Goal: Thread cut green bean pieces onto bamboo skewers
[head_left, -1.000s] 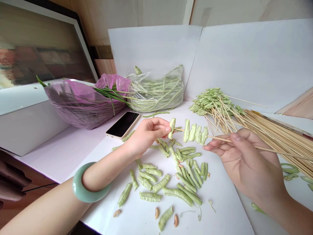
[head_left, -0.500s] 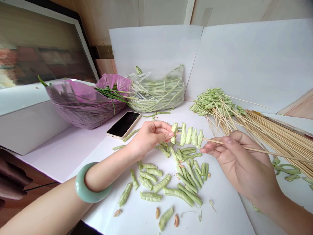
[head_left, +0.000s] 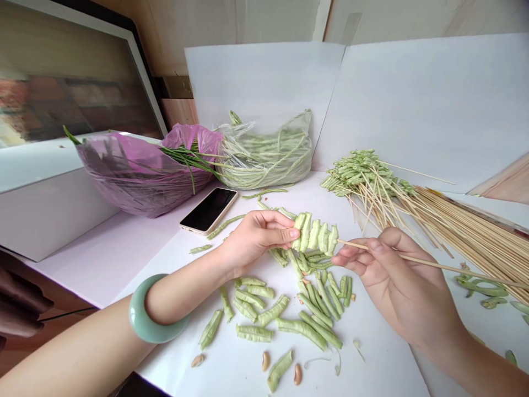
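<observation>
Several pale green bean pieces (head_left: 314, 235) are threaded side by side on a thin wooden skewer (head_left: 438, 266). My left hand (head_left: 264, 238), below a wrist with a pale green bangle (head_left: 155, 309), pinches the leftmost piece at the skewer's far end. Between the thumb and fingers of my right hand (head_left: 400, 281) is the skewer's bare shaft, which runs on to the right edge of the view. Under both hands, cut bean pieces (head_left: 254, 332) lie scattered on a white sheet (head_left: 363, 353), with a few brown beans (head_left: 297, 374) near the front.
A phone (head_left: 209, 210) lies left of my hands. Behind it stand a purple bag (head_left: 140, 176) with green stalks and a clear bag (head_left: 268, 154) of long beans. At the right are filled bean skewers (head_left: 359, 171) and a bundle of bare skewers (head_left: 475, 231). White boards (head_left: 433, 105) stand at the back.
The leftmost bean piece has slid right along the skewer, close against the others. Both hands have dropped slightly, and my right hand has shifted a little left.
</observation>
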Available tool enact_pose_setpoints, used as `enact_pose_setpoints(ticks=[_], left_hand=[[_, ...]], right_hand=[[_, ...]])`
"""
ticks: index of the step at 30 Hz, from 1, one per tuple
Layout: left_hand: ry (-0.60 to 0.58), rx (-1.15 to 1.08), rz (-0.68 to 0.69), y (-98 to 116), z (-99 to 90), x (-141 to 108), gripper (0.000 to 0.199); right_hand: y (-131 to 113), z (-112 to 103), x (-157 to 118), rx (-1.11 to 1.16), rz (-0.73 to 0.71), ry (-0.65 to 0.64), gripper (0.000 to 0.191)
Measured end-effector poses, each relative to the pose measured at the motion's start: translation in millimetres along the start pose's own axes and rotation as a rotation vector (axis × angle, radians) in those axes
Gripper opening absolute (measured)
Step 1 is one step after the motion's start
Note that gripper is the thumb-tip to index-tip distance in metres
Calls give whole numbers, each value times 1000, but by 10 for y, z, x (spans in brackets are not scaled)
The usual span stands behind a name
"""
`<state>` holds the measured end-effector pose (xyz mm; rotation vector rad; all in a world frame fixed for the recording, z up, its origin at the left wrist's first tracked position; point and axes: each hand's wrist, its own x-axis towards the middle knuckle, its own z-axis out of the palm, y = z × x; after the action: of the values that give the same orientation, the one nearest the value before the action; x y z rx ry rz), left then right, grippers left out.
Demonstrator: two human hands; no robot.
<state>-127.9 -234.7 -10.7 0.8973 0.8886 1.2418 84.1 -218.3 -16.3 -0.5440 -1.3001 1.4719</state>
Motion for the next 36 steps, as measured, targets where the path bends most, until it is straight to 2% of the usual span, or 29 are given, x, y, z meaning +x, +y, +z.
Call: enact_pose_setpoints(ticks=[9,17,29,36], left_hand=[[-101,-70,5,-10,39,-11,17],[-46,-29,52,-12,15,-3,19],[-90,35,4,-38,59,-18,25],[-76,64,-8,-40,76,-30,28]], right_hand=[[-8,38,14,47,64,54,19],[9,23,0,61,95,85,17],[57,61,-19,40,131,71,24],[75,82,-49,43,106,30,26]])
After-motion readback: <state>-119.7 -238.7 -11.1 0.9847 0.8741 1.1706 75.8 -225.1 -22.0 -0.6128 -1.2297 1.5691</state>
